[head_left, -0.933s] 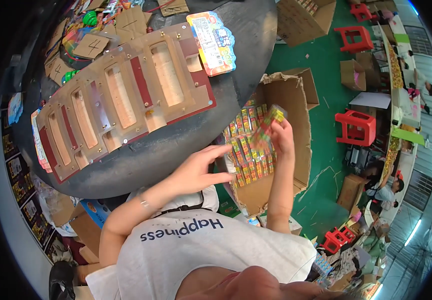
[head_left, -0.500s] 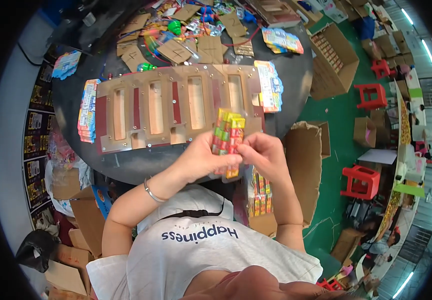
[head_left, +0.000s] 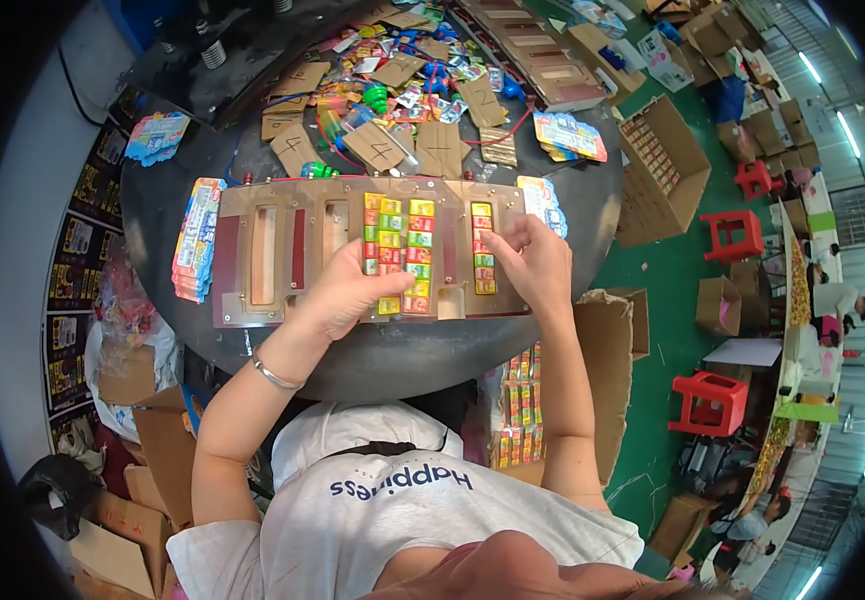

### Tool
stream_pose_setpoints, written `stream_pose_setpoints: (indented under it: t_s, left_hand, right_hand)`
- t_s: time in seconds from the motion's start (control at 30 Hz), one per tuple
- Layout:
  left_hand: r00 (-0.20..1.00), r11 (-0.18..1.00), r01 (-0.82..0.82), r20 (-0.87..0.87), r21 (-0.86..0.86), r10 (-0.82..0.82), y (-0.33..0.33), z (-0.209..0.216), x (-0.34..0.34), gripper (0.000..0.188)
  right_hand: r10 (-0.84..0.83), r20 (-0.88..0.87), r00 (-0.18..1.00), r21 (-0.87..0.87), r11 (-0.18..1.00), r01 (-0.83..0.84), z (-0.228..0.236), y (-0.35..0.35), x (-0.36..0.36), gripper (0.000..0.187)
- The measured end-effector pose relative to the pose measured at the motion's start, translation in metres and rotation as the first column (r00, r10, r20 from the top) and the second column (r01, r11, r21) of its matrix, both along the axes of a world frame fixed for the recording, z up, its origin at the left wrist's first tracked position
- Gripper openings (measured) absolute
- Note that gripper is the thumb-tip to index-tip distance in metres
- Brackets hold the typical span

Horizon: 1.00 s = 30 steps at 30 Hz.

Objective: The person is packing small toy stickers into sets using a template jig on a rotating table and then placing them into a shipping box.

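My left hand [head_left: 354, 290] is closed round several strips of small wrapped candies [head_left: 419, 250], coloured yellow, red and green, its thumb lying across them. These strips are over the third slot of a wooden fixture [head_left: 297, 310] with a clear plastic cover. A single candy strip [head_left: 482, 270] lies lengthwise in the rightmost slot. At that strip's right edge, my right hand [head_left: 534, 262] rests with its thumb on the strip and its fingers loosely bent and apart. The two left slots show bare wood.
Stacks of printed cards [head_left: 196, 240] flank the fixture. Cardboard pieces [head_left: 372, 148] and colourful small items cover the far side of the round black table [head_left: 372, 365]. An open carton [head_left: 592, 390] with more candy strips stands at the table's near right edge. Red stools [head_left: 709, 403] are further right.
The bundle has been parted: one strip now sits in the rightmost slot, while the others stay in my left hand, moved left. My right hand has moved up and away from the bundle.
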State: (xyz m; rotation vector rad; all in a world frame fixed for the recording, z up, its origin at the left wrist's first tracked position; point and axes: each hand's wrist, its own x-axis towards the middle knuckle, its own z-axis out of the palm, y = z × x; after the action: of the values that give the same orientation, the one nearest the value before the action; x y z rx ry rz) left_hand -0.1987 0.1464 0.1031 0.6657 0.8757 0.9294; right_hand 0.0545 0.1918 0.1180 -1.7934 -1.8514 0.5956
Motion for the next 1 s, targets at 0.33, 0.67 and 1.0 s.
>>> stream_pose_setpoints:
  t_s: [0.33, 0.67, 1.0]
  left_hand:
    - [0.988, 0.988, -0.082, 0.116, -0.133, 0.097, -0.005, 0.01, -0.049, 0.033]
    - [0.97, 0.995, -0.092, -0.22, 0.036, 0.098, -0.017, -0.004, -0.066, 0.035]
    - [0.276, 0.917, 0.038, -0.886, 0.397, 0.373, -0.004, -0.001, -0.123, 0.042]
  right_hand:
    - [0.067, -0.607, 0.792, -0.374, 0.855, -0.36, -0.015, 0.016, -0.052, 0.019]
    - [0.223, -0.485, 0.845, -0.192, 0.916, -0.352, -0.014, -0.012, -0.094, 0.031]
    - [0.314, -0.276, 0.908, -0.255, 0.887, -0.384, -0.012, 0.012, -0.138, 0.021]
